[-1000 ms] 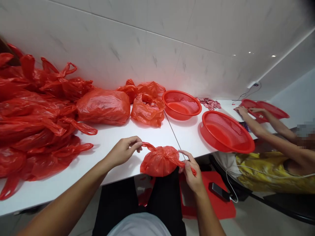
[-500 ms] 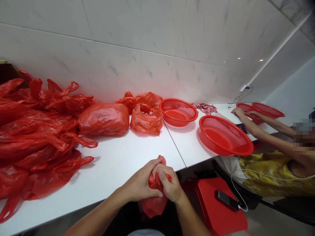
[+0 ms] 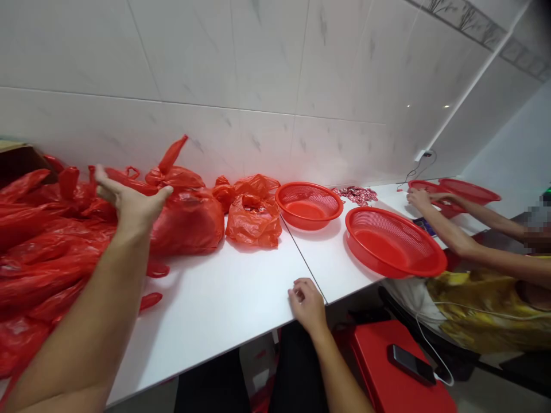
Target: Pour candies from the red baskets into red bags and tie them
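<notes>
- Hand, left [image 3: 130,198]: out at nine o'clock, released, with fingers extended and thumb spread wide.
- Small, knotted bag of thin red plastic [image 3: 185,178]: between nine and ten o'clock, just past the left thumb, one twisted handle pointing to one o'clock; contact with the thumb impossible to tell.
- Large, bulging bag of red plastic [image 3: 189,223]: directly at its six o'clock, upper part overlapped in view.
- Heap of shiny red plastic bags [image 3: 47,252]: filling nine o'clock, partly behind the left forearm.
- Hand, right [image 3: 309,304]: between five and six o'clock, at the near edge of the smooth white table [image 3: 224,292], released, fingers loosely curled.
- Open-topped red plastic bag [image 3: 253,223]: near the centre, toward eight o'clock.
- Round, perforated red plastic basket [image 3: 309,221]: near the centre, toward three o'clock.
- Wider, perforated red plastic basket [image 3: 391,267]: between three and four o'clock.
- Co-worker's hands [image 3: 417,199]: at three o'clock, beside more red baskets [image 3: 471,191].
</notes>
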Available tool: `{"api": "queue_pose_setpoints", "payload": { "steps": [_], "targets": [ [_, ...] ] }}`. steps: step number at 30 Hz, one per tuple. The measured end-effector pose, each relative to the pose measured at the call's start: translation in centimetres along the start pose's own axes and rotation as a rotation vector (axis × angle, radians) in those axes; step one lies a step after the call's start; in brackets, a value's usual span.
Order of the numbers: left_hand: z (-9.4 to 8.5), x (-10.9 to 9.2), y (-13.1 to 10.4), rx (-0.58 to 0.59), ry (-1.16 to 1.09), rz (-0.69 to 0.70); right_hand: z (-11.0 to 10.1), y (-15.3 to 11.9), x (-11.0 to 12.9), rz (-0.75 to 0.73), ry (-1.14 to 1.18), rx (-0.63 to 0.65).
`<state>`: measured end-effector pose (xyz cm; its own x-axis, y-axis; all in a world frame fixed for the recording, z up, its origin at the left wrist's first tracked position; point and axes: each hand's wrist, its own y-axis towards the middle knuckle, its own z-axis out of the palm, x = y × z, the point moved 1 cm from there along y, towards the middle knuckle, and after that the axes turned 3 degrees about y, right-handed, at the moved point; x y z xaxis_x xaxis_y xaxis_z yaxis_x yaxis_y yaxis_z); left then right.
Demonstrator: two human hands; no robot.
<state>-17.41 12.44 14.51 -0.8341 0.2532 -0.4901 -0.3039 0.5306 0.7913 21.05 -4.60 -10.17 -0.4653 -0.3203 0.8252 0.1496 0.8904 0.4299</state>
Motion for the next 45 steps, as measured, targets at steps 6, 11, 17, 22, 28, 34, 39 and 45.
{"api": "queue_pose_setpoints", "payload": {
  "steps": [6,11,17,22,28,34,39,45],
  "targets": [
    [7.5,-6.5,-6.7,0.406,-0.052,0.307,2.6,-1.1,0.6,-0.135,-0.351,-0.008],
    [13.2,-7.3,-14.4,0.972,0.33,0.454,1.9,-0.9,0.4,-0.155,-0.341,0.006],
    [9.5,-6.8,-21.0,0.897,0.328,0.564,2.0,-0.9,0.2,-0.146,-0.345,-0.004],
    [2.2,-9.4,-23.1,1.08,0.059,0.581,1.7,-1.0,0.3,-0.145,-0.3,0.0],
    [0.9,-10.7,-18.6,0.875,0.043,0.4,0.8,-1.2,-0.3,-0.026,-0.089,-0.093],
    [4.6,-7.6,-16.8,1.012,0.542,0.125,-1.9,0.3,3.4,-0.033,0.014,-0.427],
    [2.9,-7.3,-17.2,0.921,0.185,0.139,-3.0,3.5,10.4,-0.355,-0.164,-0.265],
    [-1.3,-9.6,-17.6,0.66,-0.327,0.266,0.9,7.8,10.9,-0.155,-0.627,0.218]
  ]
}}
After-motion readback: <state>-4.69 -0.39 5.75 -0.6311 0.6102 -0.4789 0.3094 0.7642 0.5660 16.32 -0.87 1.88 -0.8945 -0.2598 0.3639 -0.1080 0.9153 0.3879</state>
